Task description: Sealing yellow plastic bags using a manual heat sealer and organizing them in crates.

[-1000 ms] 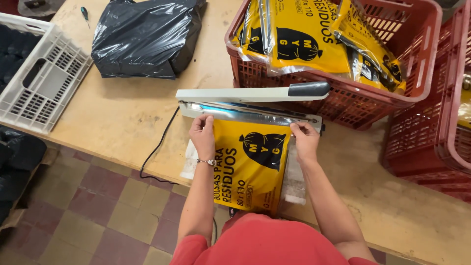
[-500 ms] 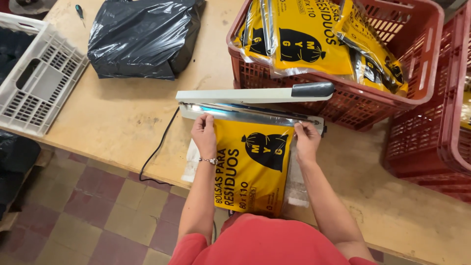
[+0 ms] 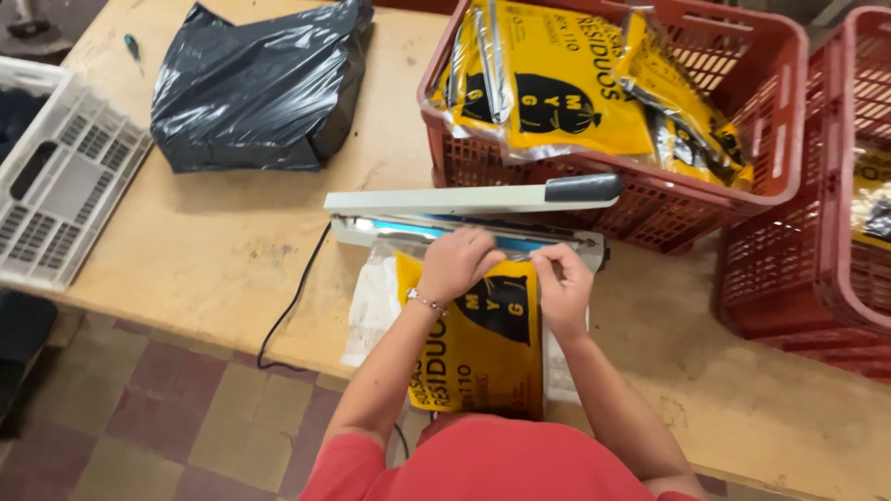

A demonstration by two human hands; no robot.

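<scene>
Centrally in the frame, the left hand (image 3: 455, 264) and right hand (image 3: 561, 286) pinch the top edge of a yellow-and-black plastic packet (image 3: 487, 348), which lies lengthwise toward the person, its mouth at the white impulse sealer's (image 3: 469, 213) open bar.

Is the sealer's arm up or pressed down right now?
Up. The sealer arm is raised, with a gap above the base where both hands hold the yellow package.

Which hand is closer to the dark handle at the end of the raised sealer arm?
The right hand. It lies on the yellow package just below and left of the dark handle. The left hand rests on the same package, farther left.
</scene>
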